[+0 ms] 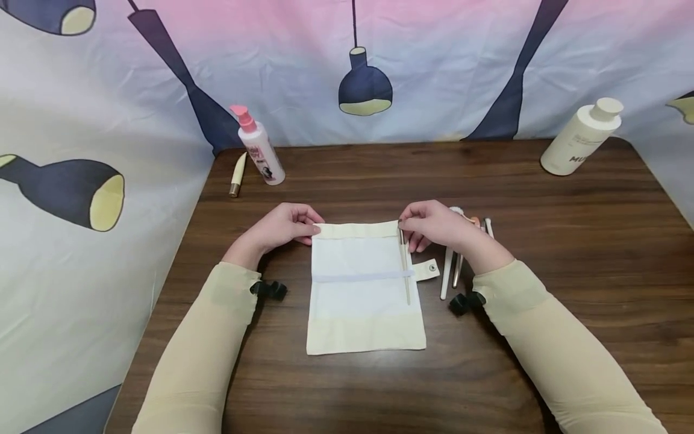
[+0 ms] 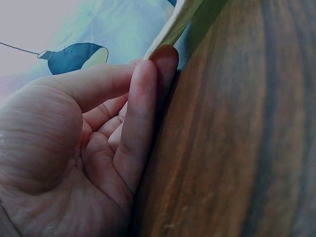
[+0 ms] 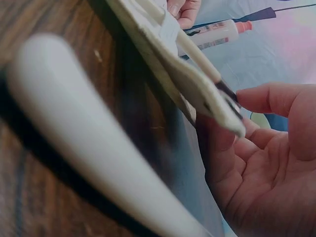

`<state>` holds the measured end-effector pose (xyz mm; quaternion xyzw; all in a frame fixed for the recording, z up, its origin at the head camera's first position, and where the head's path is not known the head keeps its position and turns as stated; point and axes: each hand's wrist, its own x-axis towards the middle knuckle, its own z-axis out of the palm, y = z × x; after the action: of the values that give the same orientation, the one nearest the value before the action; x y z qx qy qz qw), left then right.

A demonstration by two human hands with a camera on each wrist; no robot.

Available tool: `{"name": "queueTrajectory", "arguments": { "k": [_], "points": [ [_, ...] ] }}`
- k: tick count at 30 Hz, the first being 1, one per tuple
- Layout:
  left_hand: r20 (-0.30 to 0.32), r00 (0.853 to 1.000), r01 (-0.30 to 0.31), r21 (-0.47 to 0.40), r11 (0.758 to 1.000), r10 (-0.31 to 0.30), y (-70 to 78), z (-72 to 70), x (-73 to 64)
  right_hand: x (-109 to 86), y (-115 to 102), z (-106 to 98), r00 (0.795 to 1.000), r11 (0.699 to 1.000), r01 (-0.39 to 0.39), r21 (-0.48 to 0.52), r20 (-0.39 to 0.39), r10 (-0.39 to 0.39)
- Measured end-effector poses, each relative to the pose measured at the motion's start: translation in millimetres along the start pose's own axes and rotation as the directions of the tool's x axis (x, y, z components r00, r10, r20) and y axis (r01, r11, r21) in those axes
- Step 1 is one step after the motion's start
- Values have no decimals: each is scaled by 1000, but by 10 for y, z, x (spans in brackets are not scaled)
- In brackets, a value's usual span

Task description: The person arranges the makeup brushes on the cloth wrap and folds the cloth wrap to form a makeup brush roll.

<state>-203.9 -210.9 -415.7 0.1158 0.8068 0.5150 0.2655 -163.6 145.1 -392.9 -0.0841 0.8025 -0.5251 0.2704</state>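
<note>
A cream cloth brush roll (image 1: 358, 307) lies spread flat, an elastic band (image 1: 358, 277) across its middle and a snap tab on its right side. My left hand (image 1: 287, 228) pinches its top left corner between thumb and fingers; the left wrist view shows that cloth edge (image 2: 173, 24) lifted off the table. At the top right corner, my right hand (image 1: 434, 224) pinches the cloth, the thumb against the dark upper part of a thin makeup brush (image 1: 405, 265). This brush (image 3: 200, 59) passes under the band in the right wrist view. Its tip is hidden by the hand.
Several makeup brushes (image 1: 447, 271) lie right of the roll, partly under my right forearm. A pump bottle (image 1: 262, 154) and a cream tube (image 1: 237, 175) are at the back left. A white bottle (image 1: 580, 138) stands back right on the wooden table (image 1: 379, 392).
</note>
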Motion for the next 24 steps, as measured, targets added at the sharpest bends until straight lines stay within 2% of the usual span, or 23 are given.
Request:
{"name": "queueTrajectory", "arguments": {
  "k": [3, 9, 13, 19, 24],
  "points": [
    [9, 1000, 20, 4, 1000, -20, -3, -4, -1, 1, 14, -3, 999, 1000, -3, -31, 35, 4],
    [-6, 1000, -1, 5, 1000, 1, -21, 8, -2, 13, 57, 3, 999, 993, 11, -115, 48, -5],
    [12, 1000, 27, 4, 1000, -27, -32, 6, -9, 16, 70, 4, 995, 989, -5, -145, 95, 19],
    [-23, 1000, -2, 23, 1000, 3, 18, -13, 22, 3, 20, -41, 998, 968, 18, -252, 61, -2],
    [-3, 1000, 16, 21, 1000, -16, 46, -11, 14, -13, 10, -50, 997, 954, 10, -299, 72, 12]
  ]
}}
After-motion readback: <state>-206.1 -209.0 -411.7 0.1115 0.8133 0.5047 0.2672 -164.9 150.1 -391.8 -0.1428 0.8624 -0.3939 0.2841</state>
